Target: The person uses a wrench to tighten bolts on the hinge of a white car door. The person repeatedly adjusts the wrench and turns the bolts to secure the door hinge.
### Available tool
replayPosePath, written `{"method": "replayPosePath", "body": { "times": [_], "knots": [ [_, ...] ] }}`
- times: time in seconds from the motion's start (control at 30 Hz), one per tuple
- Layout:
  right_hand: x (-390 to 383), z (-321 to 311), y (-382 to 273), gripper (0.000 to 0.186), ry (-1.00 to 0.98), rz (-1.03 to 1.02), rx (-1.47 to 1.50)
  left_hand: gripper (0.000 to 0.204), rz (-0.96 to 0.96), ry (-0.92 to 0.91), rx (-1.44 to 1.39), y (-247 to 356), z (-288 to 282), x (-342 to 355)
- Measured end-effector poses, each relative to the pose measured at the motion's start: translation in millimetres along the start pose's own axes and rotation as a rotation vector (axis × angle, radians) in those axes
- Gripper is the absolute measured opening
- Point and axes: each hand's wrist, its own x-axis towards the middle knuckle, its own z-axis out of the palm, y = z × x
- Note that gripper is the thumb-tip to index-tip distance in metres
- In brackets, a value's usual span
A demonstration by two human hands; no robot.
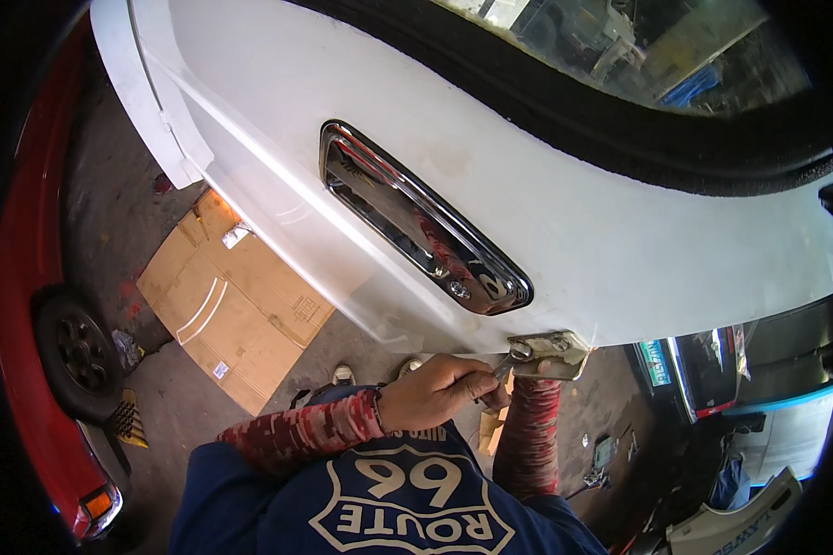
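Note:
A white door (620,250) with black window trim and a chrome handle (426,217) fills the upper view. On its lower edge is a metal latch plate (560,356) with bolts. My left hand (440,393), in a red patterned sleeve, is closed on a small metal tool (503,366) at the plate's left bolt. My right hand (497,398) reaches up under the plate beside my left; its fingers are mostly hidden behind the left hand and plate.
A red vehicle with a black wheel (74,356) stands at left. Flattened cardboard (236,314) lies on the concrete floor below the door. At right are a dark vehicle (703,361), a loose white panel (731,523) and scattered tools (604,453) on the floor.

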Motion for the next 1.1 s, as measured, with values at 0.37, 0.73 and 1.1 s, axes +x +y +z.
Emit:
{"method": "replayPosePath", "body": {
  "times": [0.37,0.73,1.1],
  "knots": [
    [30,14,-46,0.034,-0.182,-0.197,-0.638,0.019,0.225,0.467,1.341,75,-48,-13],
    [47,37,-93,0.037,-0.338,-0.205,-0.766,0.025,0.8,0.325,1.502,132,-78,-13],
    [21,30,-37,0.044,0.0,-0.093,-0.474,0.028,0.16,0.378,0.466,23,-26,-37]
  ]
}}
